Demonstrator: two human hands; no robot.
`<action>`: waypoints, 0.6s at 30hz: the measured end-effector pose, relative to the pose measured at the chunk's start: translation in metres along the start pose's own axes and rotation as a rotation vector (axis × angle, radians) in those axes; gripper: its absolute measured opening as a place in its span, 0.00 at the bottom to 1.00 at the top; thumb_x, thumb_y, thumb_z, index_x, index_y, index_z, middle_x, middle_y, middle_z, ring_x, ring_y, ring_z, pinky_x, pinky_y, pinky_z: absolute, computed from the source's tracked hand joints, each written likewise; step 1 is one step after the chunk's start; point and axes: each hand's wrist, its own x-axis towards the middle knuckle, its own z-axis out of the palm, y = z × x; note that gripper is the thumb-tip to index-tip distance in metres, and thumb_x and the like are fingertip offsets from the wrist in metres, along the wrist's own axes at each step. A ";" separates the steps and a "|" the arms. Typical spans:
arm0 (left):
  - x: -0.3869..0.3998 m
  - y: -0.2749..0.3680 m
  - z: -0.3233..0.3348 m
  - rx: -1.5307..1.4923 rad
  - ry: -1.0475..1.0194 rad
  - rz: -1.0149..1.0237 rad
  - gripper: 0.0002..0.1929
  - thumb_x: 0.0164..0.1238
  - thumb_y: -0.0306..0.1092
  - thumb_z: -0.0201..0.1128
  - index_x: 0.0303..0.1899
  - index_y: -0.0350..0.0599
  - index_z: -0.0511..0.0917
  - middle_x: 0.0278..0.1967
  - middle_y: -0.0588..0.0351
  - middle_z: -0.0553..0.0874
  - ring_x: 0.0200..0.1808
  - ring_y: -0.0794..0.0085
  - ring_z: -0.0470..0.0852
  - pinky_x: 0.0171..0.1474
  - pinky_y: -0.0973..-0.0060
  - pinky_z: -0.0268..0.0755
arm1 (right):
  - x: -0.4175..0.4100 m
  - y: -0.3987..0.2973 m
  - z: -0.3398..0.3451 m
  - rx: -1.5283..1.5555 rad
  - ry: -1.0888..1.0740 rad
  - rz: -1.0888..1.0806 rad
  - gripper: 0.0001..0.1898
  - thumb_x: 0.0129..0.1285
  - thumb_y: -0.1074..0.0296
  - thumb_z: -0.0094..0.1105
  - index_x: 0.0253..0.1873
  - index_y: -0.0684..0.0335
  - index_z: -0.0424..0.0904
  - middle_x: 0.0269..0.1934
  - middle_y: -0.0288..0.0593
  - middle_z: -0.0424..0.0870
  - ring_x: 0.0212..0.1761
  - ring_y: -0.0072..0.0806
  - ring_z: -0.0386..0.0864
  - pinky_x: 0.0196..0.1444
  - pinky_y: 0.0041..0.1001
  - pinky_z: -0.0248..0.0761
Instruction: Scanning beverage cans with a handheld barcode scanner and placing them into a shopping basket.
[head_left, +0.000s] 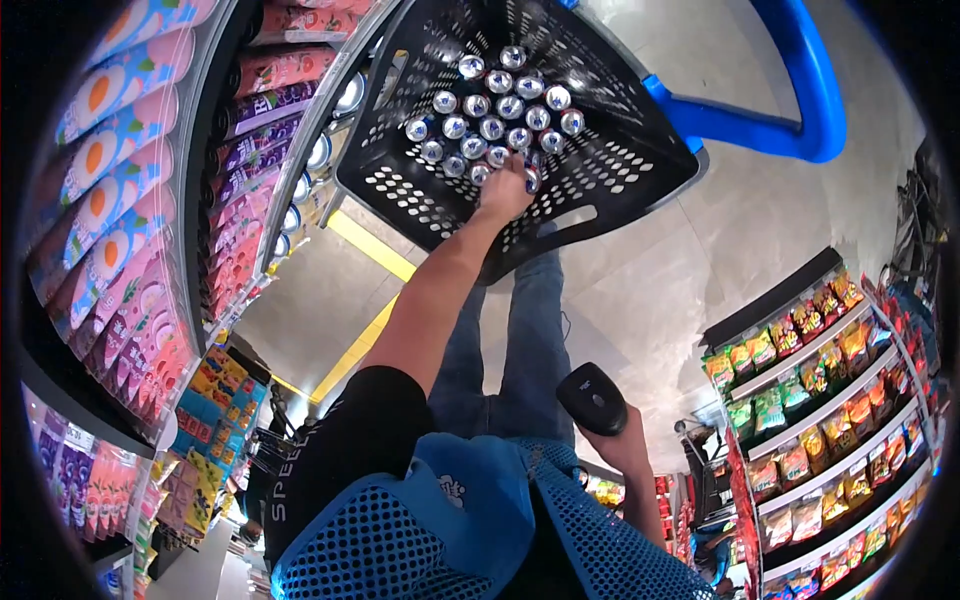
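My left hand (508, 187) reaches into a black perforated plastic basket (630, 191). Its fingers touch the near edge of a cluster of upright drink cans with silver tops (491, 127); one can (532, 180) lies right against the fingers, and whether they grip it is hidden. Low on the right, my right hand (619, 442) is closed around a black handheld device, probably a barcode scanner (592, 399), with its rounded head pointing up and left. A thick blue handle (750, 124) joins the basket's right side.
Shelves of pink, purple and blue packages (112, 187) rise close on the left. Round metal-topped containers (319, 151) line the shelf edge beside the basket. A rack of snack bags (814, 420) stands at the right. Yellow tape (371, 247) marks the floor. My legs are below the basket.
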 end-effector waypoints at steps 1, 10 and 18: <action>0.001 0.002 0.001 0.030 -0.022 0.017 0.37 0.47 0.36 0.73 0.59 0.35 0.63 0.54 0.37 0.77 0.49 0.44 0.83 0.51 0.56 0.78 | 0.001 -0.001 -0.002 -0.006 0.000 -0.007 0.21 0.50 0.73 0.71 0.52 0.67 0.81 0.42 0.47 0.88 0.44 0.26 0.84 0.48 0.27 0.75; 0.003 0.003 0.005 0.009 -0.153 0.143 0.36 0.48 0.36 0.73 0.58 0.36 0.64 0.55 0.40 0.77 0.53 0.48 0.81 0.55 0.58 0.76 | -0.002 0.007 -0.011 -0.098 0.069 -0.025 0.18 0.51 0.72 0.72 0.48 0.68 0.82 0.38 0.45 0.88 0.40 0.25 0.85 0.43 0.27 0.76; -0.041 -0.003 -0.002 -0.032 0.098 0.156 0.33 0.54 0.38 0.68 0.61 0.34 0.67 0.56 0.38 0.77 0.55 0.48 0.79 0.56 0.57 0.74 | -0.003 -0.002 0.004 -0.187 0.077 -0.143 0.20 0.51 0.71 0.73 0.50 0.67 0.81 0.40 0.48 0.88 0.43 0.29 0.86 0.45 0.29 0.76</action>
